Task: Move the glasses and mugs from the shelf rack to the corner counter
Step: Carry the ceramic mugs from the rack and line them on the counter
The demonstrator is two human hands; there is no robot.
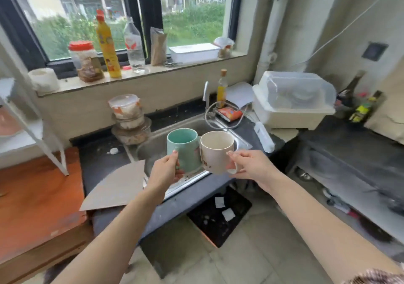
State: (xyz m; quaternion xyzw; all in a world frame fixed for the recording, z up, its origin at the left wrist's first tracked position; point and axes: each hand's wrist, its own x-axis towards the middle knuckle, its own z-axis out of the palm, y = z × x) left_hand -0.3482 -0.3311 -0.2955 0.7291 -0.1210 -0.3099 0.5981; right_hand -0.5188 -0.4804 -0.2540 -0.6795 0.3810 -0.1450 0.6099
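Two bare forearms reach in from the bottom of the frame, and each hand carries a mug over the front edge of the sink (153, 150) at centre. The left hand (167, 170) is closed round the handle of a green mug (185, 150), thumb up against its side. The right hand (251, 165) pinches the handle of a cream mug (218, 152), fingers curled through it. Both mugs are upright, open ends up, and their sides touch.

Behind them, at the back of the sink, a faucet (206, 93) stands with a looped hose, an oil bottle (222, 88) and a red packet (230, 113) close by. Stacked plastic food containers (127, 117) sit left of the basin. A sheet of cardboard (115, 187) lies on the dark counter (98, 163) at lower left of centre, overhanging its front edge. To the right of centre a white dish box (293, 102) with a clear lid fills the corner, with dark bottles beyond it.

At the left edge stands a white shelf rack (43, 139), over an orange surface (37, 200). The window sill across the top holds a red-lidded jar (86, 61), a yellow bottle (108, 45), a clear bottle (133, 45) and a white tray (193, 51). The floor is pale tile.
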